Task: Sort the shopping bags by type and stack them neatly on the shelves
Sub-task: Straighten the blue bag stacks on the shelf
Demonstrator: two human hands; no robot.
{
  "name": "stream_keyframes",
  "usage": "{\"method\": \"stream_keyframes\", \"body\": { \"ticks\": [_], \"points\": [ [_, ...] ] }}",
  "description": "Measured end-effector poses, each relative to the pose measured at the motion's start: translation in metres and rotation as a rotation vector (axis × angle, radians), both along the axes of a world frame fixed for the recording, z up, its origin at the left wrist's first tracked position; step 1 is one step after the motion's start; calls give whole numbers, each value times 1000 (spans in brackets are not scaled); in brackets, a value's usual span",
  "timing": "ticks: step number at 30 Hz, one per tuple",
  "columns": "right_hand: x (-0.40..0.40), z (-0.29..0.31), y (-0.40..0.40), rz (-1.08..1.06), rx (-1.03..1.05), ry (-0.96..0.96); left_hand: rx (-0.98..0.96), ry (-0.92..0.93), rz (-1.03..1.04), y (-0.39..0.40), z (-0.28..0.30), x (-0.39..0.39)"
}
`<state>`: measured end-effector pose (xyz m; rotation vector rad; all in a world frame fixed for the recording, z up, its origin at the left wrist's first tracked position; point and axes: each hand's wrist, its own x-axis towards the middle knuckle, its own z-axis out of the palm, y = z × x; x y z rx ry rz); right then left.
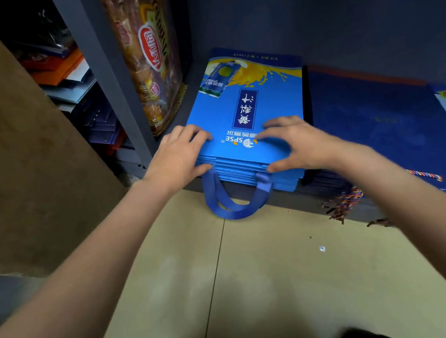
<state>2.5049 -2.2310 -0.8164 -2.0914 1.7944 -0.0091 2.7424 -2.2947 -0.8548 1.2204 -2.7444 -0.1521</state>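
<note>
A stack of flat bright-blue shopping bags [247, 103] with yellow print lies on the bottom shelf, and its blue ribbon handles [232, 201] hang over the shelf's front edge. My left hand [177, 155] grips the stack's near left corner, fingers on top and thumb against the front edge. My right hand [295, 142] grips the near right part the same way. To the right lies a stack of dark-blue bags [381, 131] with twisted multicoloured cord handles [345, 201].
A grey shelf post [108, 79] stands left of the blue stack, with a brown printed bag [149, 50] upright beside it. Mixed bags [74, 83] are piled in the left bay. A brown cardboard sheet [16, 156] leans at far left. Beige floor tiles [259, 277] lie below.
</note>
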Motion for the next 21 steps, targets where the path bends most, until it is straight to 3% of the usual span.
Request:
{"method": "stream_keyframes", "body": {
  "ticks": [4, 9, 13, 21],
  "points": [
    [-15, -8, 24, -23, 43, 68, 19, -128, -84, -3, 9, -18],
    [2, -25, 32, -53, -204, 101, 37, -198, -151, -2, 13, -42],
    [1, -32, 28, -62, -237, 99, 17, -244, -194, -6, 18, -47],
    [12, -39, 30, -149, -460, 120, 51, -184, -235, -4, 28, -41]
  ]
}}
